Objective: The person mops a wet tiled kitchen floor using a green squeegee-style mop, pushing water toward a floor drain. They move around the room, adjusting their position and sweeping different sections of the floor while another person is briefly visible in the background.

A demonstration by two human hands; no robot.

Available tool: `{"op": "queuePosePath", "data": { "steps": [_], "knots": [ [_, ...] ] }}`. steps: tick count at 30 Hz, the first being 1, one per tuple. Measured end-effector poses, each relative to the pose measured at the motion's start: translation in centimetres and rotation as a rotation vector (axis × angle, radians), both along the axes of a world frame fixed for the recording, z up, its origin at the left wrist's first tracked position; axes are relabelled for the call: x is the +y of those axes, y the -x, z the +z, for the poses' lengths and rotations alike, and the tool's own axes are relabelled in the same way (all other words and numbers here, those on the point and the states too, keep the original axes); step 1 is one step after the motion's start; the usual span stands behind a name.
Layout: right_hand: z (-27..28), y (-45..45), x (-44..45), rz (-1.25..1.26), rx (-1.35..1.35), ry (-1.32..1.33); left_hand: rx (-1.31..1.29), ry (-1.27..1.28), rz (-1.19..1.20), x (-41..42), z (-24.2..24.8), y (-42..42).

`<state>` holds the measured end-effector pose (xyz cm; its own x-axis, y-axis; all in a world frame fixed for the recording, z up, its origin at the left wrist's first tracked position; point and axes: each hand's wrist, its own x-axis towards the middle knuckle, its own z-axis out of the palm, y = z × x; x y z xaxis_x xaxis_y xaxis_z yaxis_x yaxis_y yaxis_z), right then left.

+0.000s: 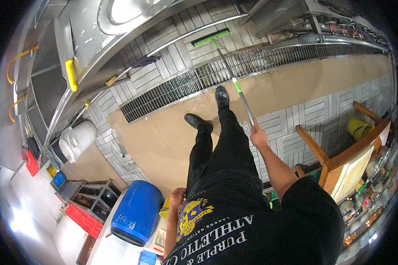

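My right hand (259, 136) is wrapped around the grey handle of a floor squeegee (245, 105). The handle has a green and white joint partway along and crosses over a metal drain grate (199, 78). Beyond the grate, the green squeegee head (210, 38) with its dark blade rests on the grey tile floor. Beside my hip hangs my left hand (178, 196), its fingers partly curled and partly hidden; I cannot tell whether it holds anything. A yellow container (165, 208) shows just behind it.
Brown sheets (172, 139) cover the floor under my black shoes. Left stand a blue drum (137, 210) and a white tub (78, 139). A steel counter (96, 66) with a pipe runs along the far side. Right is a wooden table (331, 169) with a yellow bucket (360, 129) beneath.
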<state>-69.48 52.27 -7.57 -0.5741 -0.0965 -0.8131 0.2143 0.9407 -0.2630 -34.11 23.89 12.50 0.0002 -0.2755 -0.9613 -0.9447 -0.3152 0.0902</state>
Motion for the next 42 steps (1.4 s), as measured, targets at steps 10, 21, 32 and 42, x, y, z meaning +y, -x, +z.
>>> {"op": "queuePosePath", "data": {
  "steps": [10, 21, 32, 42],
  "knots": [
    [-7.9, 10.2, -8.6, -0.143, 0.339, 0.274, 0.041, 0.000, -0.054, 0.4, 0.9, -0.4],
    [-10.9, 22.3, -16.5, -0.043, 0.179, 0.115, -0.042, -0.017, -0.094, 0.1, 0.4, -2.2],
    [-1.0, -2.6, -0.1, -0.150, 0.026, 0.014, 0.071, -0.023, 0.003, -0.1, -1.4, -1.6],
    [-10.4, 9.7, -8.0, -0.290, 0.339, 0.307, -0.124, -0.045, -0.166, -0.6, -0.1, -2.1]
  ]
}}
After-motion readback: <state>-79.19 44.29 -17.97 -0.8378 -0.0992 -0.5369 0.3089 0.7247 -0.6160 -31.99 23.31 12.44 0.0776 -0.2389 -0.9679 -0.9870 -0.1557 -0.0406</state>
